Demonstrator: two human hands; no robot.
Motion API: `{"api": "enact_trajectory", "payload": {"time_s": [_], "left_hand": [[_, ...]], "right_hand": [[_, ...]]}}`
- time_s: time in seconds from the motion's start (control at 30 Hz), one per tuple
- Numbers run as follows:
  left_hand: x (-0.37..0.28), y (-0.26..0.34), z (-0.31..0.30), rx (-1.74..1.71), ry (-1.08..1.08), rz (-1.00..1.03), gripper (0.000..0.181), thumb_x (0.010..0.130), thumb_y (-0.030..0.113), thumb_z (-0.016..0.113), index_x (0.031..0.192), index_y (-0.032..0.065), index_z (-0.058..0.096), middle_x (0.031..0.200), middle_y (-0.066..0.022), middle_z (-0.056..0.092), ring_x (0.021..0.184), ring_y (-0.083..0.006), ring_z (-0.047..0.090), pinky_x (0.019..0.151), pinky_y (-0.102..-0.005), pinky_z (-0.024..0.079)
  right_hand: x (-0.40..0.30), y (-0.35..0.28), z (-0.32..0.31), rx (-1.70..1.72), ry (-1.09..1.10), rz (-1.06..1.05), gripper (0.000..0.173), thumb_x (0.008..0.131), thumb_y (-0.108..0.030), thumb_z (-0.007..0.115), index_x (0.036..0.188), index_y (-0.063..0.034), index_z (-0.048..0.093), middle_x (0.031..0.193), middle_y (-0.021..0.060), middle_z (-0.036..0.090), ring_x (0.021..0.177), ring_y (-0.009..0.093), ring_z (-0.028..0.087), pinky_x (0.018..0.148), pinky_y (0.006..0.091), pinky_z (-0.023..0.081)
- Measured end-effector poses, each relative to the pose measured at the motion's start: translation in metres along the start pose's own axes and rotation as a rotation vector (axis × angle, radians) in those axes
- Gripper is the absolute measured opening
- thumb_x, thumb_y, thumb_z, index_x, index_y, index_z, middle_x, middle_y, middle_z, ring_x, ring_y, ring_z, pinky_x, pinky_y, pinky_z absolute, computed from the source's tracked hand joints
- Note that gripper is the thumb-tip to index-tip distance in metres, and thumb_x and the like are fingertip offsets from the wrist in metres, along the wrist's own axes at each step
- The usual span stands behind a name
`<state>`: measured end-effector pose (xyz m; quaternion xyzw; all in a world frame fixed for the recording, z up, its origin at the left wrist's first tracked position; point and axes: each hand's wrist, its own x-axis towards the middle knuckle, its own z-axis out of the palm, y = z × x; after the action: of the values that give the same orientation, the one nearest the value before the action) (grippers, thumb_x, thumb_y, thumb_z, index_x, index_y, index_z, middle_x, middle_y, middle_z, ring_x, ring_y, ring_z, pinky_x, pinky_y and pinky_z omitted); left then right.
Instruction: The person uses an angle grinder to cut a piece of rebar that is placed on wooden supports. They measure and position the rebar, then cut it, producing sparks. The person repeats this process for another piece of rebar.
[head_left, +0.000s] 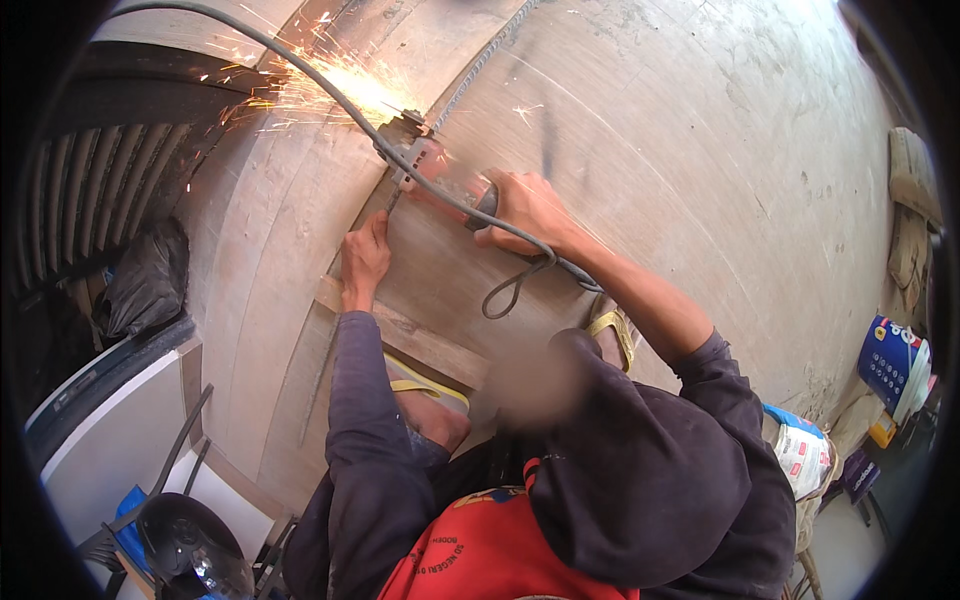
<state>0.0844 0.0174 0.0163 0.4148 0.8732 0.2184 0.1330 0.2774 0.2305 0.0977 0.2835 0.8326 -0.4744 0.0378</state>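
In the head view my right hand (529, 210) grips the rear body of a red and grey angle grinder (424, 161), blurred by motion. Bright sparks (367, 94) stream from its head toward the upper left. A ribbed steel reinforcing bar (484, 64) passes beneath the grinder head, whose contact point is hidden by glare and the tool. My left hand (365, 251) is closed around the bar just below the grinder. The grey power cable (330, 94) loops over the grinder and past my right wrist. Both hands are bare.
Near my yellow-strapped sandals (427, 382), a wooden batten (420, 337) lies on the concrete floor (675, 187). Left are a black plastic bag (154, 274), a slatted panel (97, 199) and a glossy black helmet-like object (191, 536). A blue bucket (889, 364) and a printed sack (802, 454) stand right.
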Motion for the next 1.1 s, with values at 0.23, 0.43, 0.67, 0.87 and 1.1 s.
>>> {"api": "enact_trajectory", "payload": {"time_s": [0.23, 0.43, 0.67, 0.87, 1.1], "left_hand": [[-0.001, 0.0007, 0.0014, 0.036, 0.01, -0.012, 0.048, 0.103, 0.043, 0.038, 0.09, 0.0028, 0.061, 0.072, -0.0278, 0.059, 0.073, -0.0497, 0.059, 0.057, -0.0533, 0.043], [-0.0025, -0.0026, 0.0048, 0.066, 0.014, -0.011, 0.047, 0.103, 0.042, 0.039, 0.087, 0.0029, 0.059, 0.071, -0.0274, 0.058, 0.073, -0.0496, 0.059, 0.057, -0.0531, 0.043], [-0.0033, 0.0023, 0.0041, 0.112, 0.057, 0.01, 0.043, 0.102, 0.041, 0.042, 0.085, 0.0056, 0.058, 0.066, -0.0247, 0.06, 0.066, -0.0465, 0.061, 0.053, -0.0524, 0.045], [-0.0051, 0.0021, 0.007, 0.151, 0.103, 0.024, 0.041, 0.102, 0.042, 0.042, 0.085, 0.0072, 0.057, 0.063, -0.0232, 0.06, 0.063, -0.0456, 0.061, 0.052, -0.0523, 0.046], [-0.0071, 0.0028, 0.0086, 0.22, 0.099, -0.007, 0.038, 0.102, 0.041, 0.043, 0.086, 0.0086, 0.056, 0.066, -0.0227, 0.061, 0.064, -0.0456, 0.061, 0.054, -0.0537, 0.045]], "right_hand": [[-0.0014, -0.0027, -0.0017, -0.002, -0.004, 0.02, 0.051, 0.055, -0.028, 0.075, 0.091, 0.006, 0.063, 0.079, 0.0267, 0.066, 0.078, 0.042, 0.066, 0.072, 0.0459, 0.052], [0.0001, -0.0015, -0.0012, -0.01, -0.006, 0.016, 0.049, 0.056, -0.028, 0.075, 0.09, 0.0056, 0.063, 0.077, 0.0259, 0.066, 0.076, 0.04, 0.066, 0.071, 0.0453, 0.052], [0.0007, -0.0013, -0.0004, -0.022, 0.003, 0.01, 0.049, 0.056, -0.027, 0.074, 0.091, 0.0055, 0.063, 0.077, 0.0258, 0.065, 0.075, 0.041, 0.066, 0.07, 0.0456, 0.052], [0.0009, 0.0007, 0.0019, -0.027, 0.006, -0.008, 0.052, 0.056, -0.029, 0.075, 0.094, 0.0056, 0.063, 0.08, 0.027, 0.066, 0.079, 0.042, 0.066, 0.072, 0.0463, 0.052], [0.0019, 0.0003, 0.0029, -0.007, 0.009, 0.016, 0.054, 0.054, -0.03, 0.077, 0.093, 0.0053, 0.064, 0.08, 0.0267, 0.066, 0.079, 0.041, 0.067, 0.072, 0.0454, 0.052]]}}
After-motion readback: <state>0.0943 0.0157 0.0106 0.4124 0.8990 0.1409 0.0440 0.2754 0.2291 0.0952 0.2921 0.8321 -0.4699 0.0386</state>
